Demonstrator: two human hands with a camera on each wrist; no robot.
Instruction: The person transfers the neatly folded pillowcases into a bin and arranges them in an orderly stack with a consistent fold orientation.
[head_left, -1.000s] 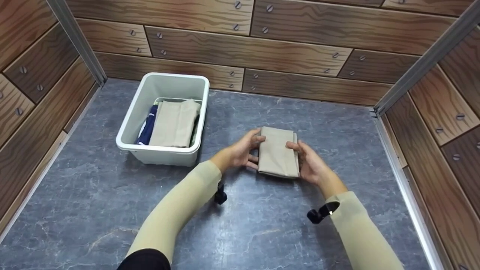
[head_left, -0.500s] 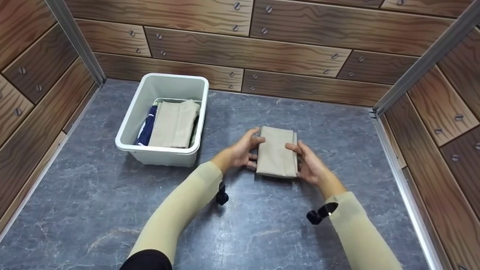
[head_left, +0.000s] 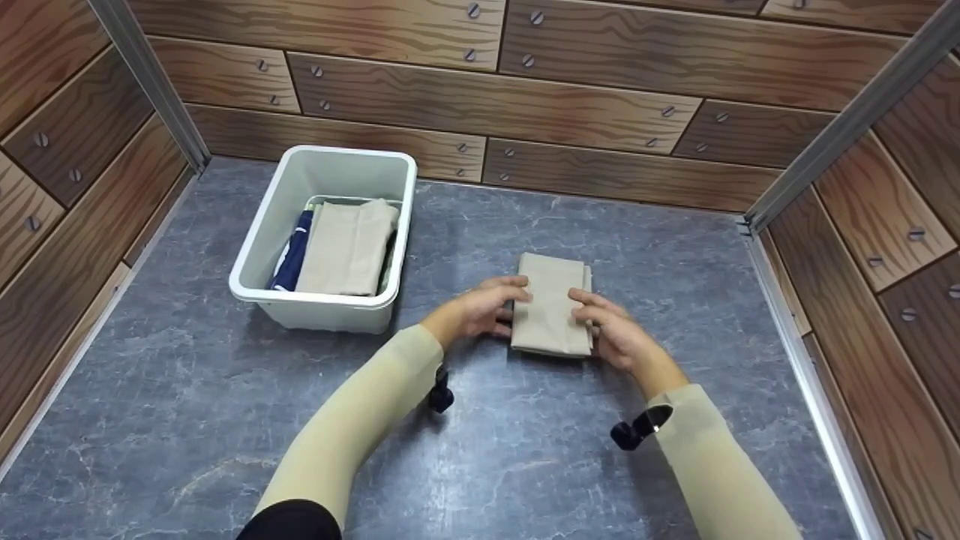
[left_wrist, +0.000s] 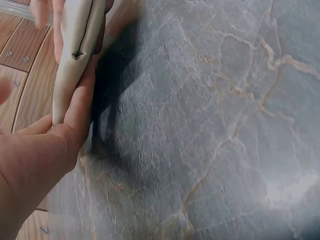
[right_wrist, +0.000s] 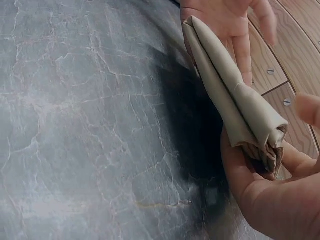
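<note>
A folded beige cloth lies between my two hands, its layered edge showing in both wrist views. At its left side my left hand holds it, with fingertips over the top and other fingers lower down along the edge. My right hand holds the right side in a similar way. In the right wrist view, the cloth shows loose folds bunched at the end near my right hand. A dark shadow falls on the surface beside the cloth in the left wrist view. Parts of the lower fingers are hidden.
To the left stands a white plastic bin containing another folded beige cloth and a dark blue folded item. Wood-patterned walls enclose the grey marbled surface at the back and sides.
The fingers of both hands have shifted on the cloth: the left upper fingers have come down and further over its top, the right ones closer together. The cloth has moved very slightly left.
</note>
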